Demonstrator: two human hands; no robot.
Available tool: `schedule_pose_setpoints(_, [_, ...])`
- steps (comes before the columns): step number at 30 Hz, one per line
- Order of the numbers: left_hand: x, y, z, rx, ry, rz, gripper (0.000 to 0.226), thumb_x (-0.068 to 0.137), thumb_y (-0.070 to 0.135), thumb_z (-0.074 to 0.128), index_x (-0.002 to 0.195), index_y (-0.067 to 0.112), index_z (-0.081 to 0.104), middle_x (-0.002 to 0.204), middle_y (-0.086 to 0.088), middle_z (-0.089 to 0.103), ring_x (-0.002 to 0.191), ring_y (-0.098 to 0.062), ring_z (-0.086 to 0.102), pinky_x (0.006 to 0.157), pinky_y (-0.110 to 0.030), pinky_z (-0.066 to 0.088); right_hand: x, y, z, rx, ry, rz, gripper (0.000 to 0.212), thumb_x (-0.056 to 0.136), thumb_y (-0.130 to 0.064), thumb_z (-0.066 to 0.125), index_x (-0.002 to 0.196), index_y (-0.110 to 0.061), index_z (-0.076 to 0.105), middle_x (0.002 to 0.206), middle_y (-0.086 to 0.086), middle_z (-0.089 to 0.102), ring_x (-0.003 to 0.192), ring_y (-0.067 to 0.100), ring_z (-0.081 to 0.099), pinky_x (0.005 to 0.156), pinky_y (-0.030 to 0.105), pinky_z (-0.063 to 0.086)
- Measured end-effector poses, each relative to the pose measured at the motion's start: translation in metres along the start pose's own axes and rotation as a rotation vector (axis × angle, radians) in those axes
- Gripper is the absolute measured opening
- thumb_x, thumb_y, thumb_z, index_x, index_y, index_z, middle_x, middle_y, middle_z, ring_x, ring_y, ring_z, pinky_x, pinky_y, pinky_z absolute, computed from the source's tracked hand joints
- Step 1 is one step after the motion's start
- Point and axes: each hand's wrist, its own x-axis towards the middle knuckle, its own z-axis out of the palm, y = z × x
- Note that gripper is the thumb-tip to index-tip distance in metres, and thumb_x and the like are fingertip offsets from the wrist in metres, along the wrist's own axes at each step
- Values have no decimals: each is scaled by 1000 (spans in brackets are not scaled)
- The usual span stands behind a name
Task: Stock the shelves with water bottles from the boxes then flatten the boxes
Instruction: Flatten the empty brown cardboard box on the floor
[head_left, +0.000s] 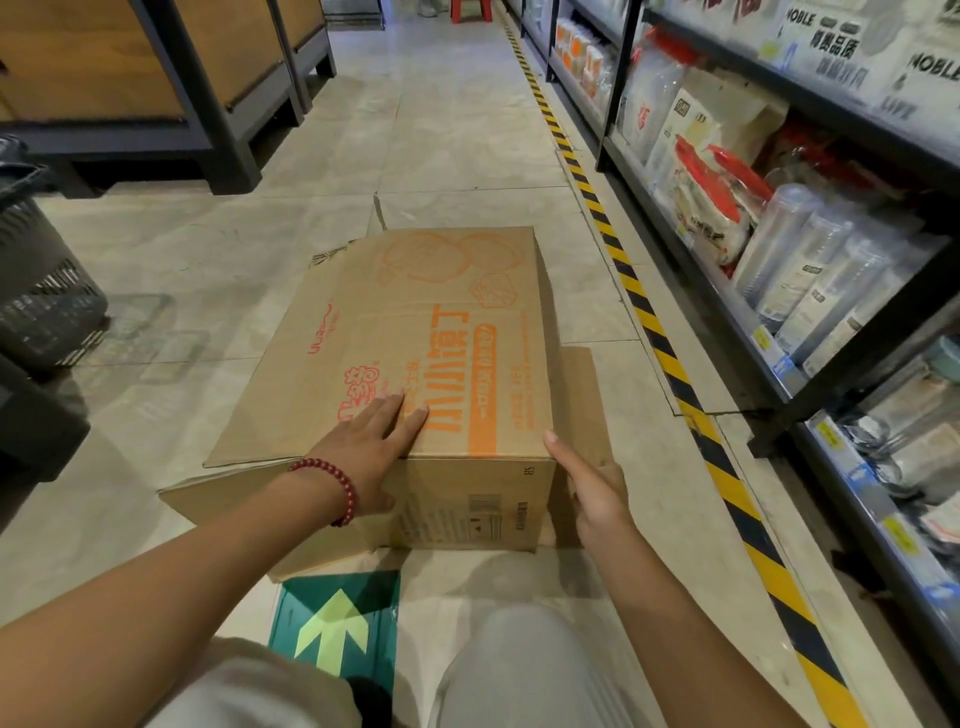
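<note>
A brown cardboard box (415, 332) with orange print lies on the floor tiles in front of my knees, its loose flaps spread out at the near left and at the right. My left hand (371, 447), with a red bead bracelet on the wrist, presses flat on the box's top panel near its front edge, fingers straight. My right hand (592, 488) rests against the box's near right corner, thumb straight along the edge; its fingers are hidden behind the palm. No water bottles are in sight.
Shelves (779, 244) with packs of plastic cups and bags run along the right, bordered by a yellow-black floor stripe (654, 332). Dark plastic baskets (36, 291) stand at the left, wooden display stands (156, 78) behind. A green arrow sticker (337, 618) lies by my knees.
</note>
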Motion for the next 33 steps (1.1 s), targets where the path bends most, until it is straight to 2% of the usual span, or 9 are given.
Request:
schedule_pose_setpoints(3, [1, -1, 1, -25, -2, -9, 113, 81, 38, 69, 146, 30, -23, 157, -4, -20, 146, -22, -10, 119, -39, 11, -8, -2, -7, -112, 350, -270, 94, 74, -30, 80, 147, -19, 21, 147, 7, 29, 127, 28, 43, 95, 42, 47])
schedule_pose_setpoints(6, [1, 0, 0, -47, -3, -10, 113, 80, 40, 70, 147, 29, -21, 157, -4, -19, 146, -23, -10, 120, -40, 11, -18, -11, -18, -27, 510, -678, 85, 77, -6, 74, 144, -22, 24, 148, 6, 20, 123, 18, 44, 87, 12, 49])
schedule_pose_setpoints(11, [1, -1, -4, -83, 38, 3, 109, 81, 47, 67, 150, 23, -13, 158, -6, -12, 146, -22, -5, 119, -36, 13, -27, -19, -13, -161, 361, -1183, 92, 70, 1, 76, 141, -21, 23, 148, -2, 18, 134, 29, 36, 105, 39, 43])
schedule_pose_setpoints(14, [0, 2, -9, -215, 76, -5, 111, 78, 48, 68, 150, 19, -10, 159, -3, -5, 146, -19, 1, 119, -33, 14, -32, -14, 3, -352, 96, -1365, 95, 71, -1, 73, 143, -28, 17, 152, -4, 13, 141, 33, 24, 109, 38, 39])
schedule_pose_setpoints(18, [-1, 4, -14, -457, 194, -66, 134, 66, 49, 79, 146, 15, -24, 159, -5, -6, 146, -19, 0, 119, -33, 10, -36, -6, 20, -770, -173, -1101, 87, 83, -18, 63, 148, -40, 9, 152, -20, 14, 140, -3, 1, 110, 7, 3])
schedule_pose_setpoints(20, [-1, 4, -18, -516, 317, -86, 142, 61, 47, 83, 144, 13, -28, 159, -8, -9, 146, -20, -3, 119, -34, 8, -30, -2, 18, -1043, -190, -1017, 80, 88, -26, 57, 149, -40, 7, 153, -25, 8, 137, -9, -6, 106, 8, -9])
schedule_pose_setpoints(24, [-4, 7, -22, -377, 403, -41, 144, 61, 52, 81, 138, 16, -34, 155, -7, -25, 144, -22, -17, 119, -35, -2, -28, 1, 18, -1219, -223, -943, 70, 89, -24, 52, 149, -33, 19, 157, -19, 10, 144, 5, 0, 114, 30, 20])
schedule_pose_setpoints(27, [-2, 15, -20, -205, 310, 45, 134, 66, 58, 74, 142, 23, -30, 152, 0, -32, 143, -22, -22, 120, -42, 1, -31, -1, 23, -1241, -188, -928, 66, 87, -18, 49, 148, -31, 27, 156, -18, 16, 144, 6, 3, 109, 29, 29])
schedule_pose_setpoints(33, [0, 20, -13, 46, 138, 81, 112, 78, 60, 62, 150, 19, -14, 157, -5, -18, 145, -22, -14, 117, -37, -2, -43, -3, 51, -1065, -326, -938, 56, 85, -8, 51, 140, -15, 45, 150, -2, 37, 142, 11, 20, 110, 12, 10])
